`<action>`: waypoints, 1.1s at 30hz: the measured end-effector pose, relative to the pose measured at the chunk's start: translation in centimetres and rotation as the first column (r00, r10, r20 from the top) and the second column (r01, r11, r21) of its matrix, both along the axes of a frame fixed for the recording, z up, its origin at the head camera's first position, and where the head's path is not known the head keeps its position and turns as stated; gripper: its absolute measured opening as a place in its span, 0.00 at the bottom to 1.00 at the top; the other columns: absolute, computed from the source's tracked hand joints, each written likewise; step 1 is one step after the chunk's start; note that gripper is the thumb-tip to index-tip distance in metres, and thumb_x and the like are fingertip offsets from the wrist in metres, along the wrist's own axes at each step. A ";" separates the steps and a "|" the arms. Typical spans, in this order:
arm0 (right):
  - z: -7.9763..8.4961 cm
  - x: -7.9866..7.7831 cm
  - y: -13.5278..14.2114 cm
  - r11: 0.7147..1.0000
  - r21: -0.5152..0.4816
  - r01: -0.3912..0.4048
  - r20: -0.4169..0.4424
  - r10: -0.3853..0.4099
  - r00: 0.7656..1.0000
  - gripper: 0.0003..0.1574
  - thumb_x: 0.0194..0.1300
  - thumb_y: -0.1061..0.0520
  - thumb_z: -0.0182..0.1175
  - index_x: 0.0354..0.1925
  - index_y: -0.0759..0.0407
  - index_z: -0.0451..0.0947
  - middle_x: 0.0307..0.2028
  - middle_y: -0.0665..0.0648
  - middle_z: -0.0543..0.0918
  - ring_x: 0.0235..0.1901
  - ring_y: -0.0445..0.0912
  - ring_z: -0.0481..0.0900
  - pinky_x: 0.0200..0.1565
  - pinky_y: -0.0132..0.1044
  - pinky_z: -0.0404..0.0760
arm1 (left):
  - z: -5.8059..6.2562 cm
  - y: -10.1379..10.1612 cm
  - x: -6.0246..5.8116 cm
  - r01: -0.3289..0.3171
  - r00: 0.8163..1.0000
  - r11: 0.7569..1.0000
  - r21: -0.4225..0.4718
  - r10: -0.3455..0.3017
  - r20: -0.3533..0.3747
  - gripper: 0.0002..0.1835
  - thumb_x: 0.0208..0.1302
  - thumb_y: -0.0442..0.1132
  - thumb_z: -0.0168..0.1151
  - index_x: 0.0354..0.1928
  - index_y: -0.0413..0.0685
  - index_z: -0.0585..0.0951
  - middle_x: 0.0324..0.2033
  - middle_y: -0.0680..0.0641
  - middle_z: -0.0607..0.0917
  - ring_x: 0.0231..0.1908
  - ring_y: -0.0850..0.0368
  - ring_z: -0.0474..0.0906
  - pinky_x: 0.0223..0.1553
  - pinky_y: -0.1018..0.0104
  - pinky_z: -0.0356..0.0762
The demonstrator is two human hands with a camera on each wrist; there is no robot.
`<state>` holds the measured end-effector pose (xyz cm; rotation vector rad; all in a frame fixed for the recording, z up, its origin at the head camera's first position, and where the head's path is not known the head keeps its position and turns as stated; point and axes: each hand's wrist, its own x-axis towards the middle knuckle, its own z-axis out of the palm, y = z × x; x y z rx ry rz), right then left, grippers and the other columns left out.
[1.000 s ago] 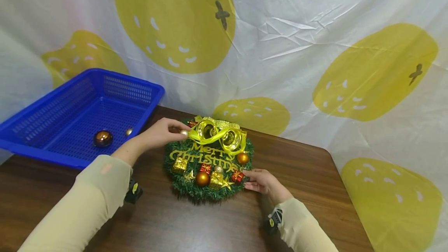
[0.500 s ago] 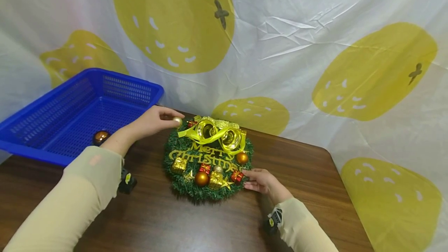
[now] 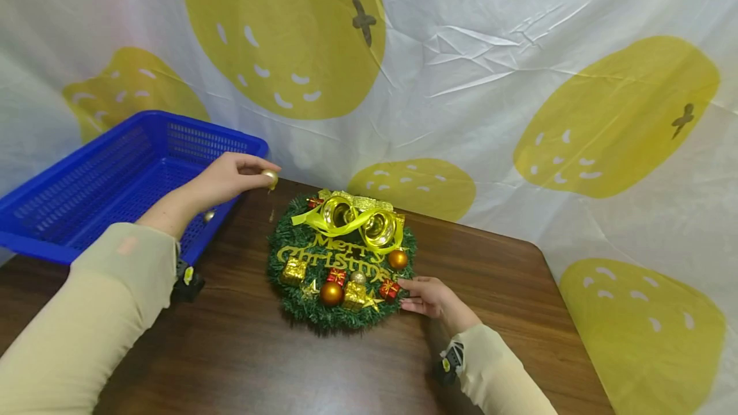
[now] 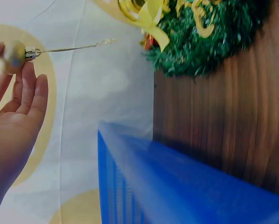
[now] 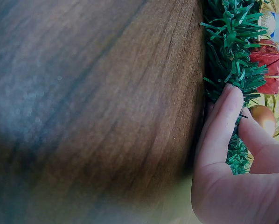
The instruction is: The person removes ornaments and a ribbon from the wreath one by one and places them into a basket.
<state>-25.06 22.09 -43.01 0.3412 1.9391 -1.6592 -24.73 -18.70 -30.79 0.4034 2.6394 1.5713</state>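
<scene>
Between thumb and fingers, my left hand point(image 3: 221, 179) pinches a small gold Christmas bauble point(image 3: 269, 177) in the air, near the basket's right rim. In the left wrist view the bauble point(image 4: 11, 57) shows a metal cap and a thin gold string, which dangles below it in the head view. A green tinsel Christmas wreath point(image 3: 334, 320) lies on the table, with gold bells point(image 3: 378, 229), yellow ribbon, "Merry Christmas" lettering, orange baubles and little gift boxes. My right hand point(image 3: 434, 300) holds its right edge beside a red gift box point(image 3: 389, 289), thumb and fingers around the tinsel point(image 5: 235, 70).
A blue plastic basket point(image 3: 34, 245) stands at the left on the brown wooden table point(image 3: 496, 280). Inside it a small gold ball point(image 3: 209, 216) shows; the left forearm covers part of the basket. A white curtain point(image 3: 461, 82) with yellow fruit prints hangs behind the table.
My left hand has drawn the bauble up and left, away from the wreath's bells and toward the basket. Its forearm now hides the copper ball there. The right hand stays at the wreath's edge.
</scene>
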 end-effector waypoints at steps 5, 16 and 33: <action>0.0 -0.1 0.0 1.000 0.001 -0.008 0.002 0.008 1.000 0.08 0.69 0.57 0.53 0.33 0.57 0.66 0.21 0.50 0.73 0.21 0.40 0.78 0.29 0.27 0.82 | 0.5 -1.2 -0.1 -0.042 0.999 0.999 -0.021 0.042 -0.003 0.25 0.65 0.49 0.57 0.59 0.41 0.75 0.55 0.37 0.78 0.56 0.46 0.74 0.62 0.49 0.65; -0.1 0.0 -0.3 1.000 0.005 0.004 0.010 -0.004 1.000 0.12 0.69 0.58 0.52 0.45 0.64 0.64 0.29 0.53 0.69 0.23 0.41 0.77 0.30 0.28 0.82 | 0.9 -4.3 0.2 -0.123 0.992 0.990 -0.062 0.124 0.021 0.30 0.63 0.55 0.57 0.62 0.45 0.73 0.57 0.41 0.77 0.57 0.44 0.72 0.63 0.43 0.61; -0.2 -0.1 0.0 1.000 0.009 0.011 0.018 -0.012 1.000 0.14 0.69 0.57 0.52 0.47 0.64 0.62 0.30 0.54 0.70 0.24 0.41 0.76 0.30 0.28 0.82 | 0.4 -8.1 0.4 -0.207 0.978 0.978 0.003 0.207 -0.019 0.17 0.62 0.54 0.59 0.51 0.61 0.79 0.31 0.78 0.78 0.34 0.82 0.74 0.64 0.43 0.58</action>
